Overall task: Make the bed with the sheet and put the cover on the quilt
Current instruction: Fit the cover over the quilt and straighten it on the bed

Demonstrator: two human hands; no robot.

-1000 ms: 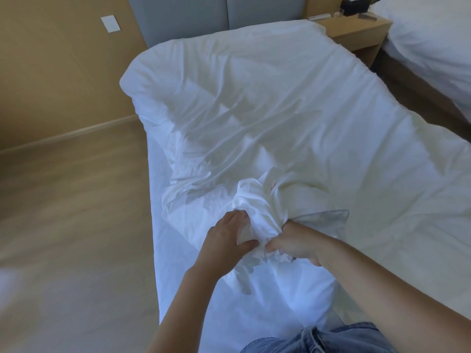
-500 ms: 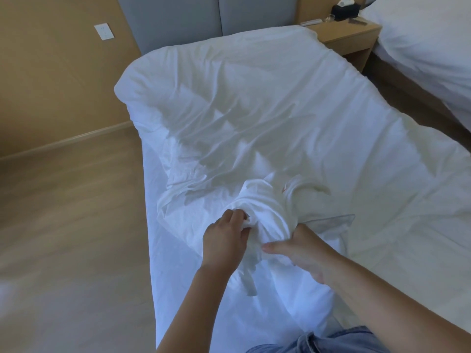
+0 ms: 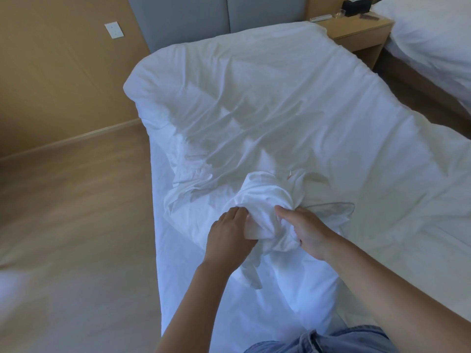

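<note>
A white quilt cover (image 3: 267,103) lies wrinkled over the whole bed, with darker shapes of the quilt showing through it near the middle. Near the bed's foot, a bunched wad of the cover (image 3: 265,202) rises from the surface. My left hand (image 3: 229,235) grips the wad's left side, fingers curled into the cloth. My right hand (image 3: 305,230) clamps the wad's right side, thumb on top. A thin strip of fabric (image 3: 251,273) hangs down below my hands. The white sheet (image 3: 178,250) shows along the bed's left edge.
A grey padded headboard (image 3: 204,19) stands at the far end. A wooden nightstand (image 3: 356,34) with a dark box sits at the back right, beside a second white bed (image 3: 433,39). Wooden floor (image 3: 76,225) runs along the left.
My right hand has opened wider and slid up the right side of the wad. My left hand has shifted its grip slightly. The view has dipped a little.
</note>
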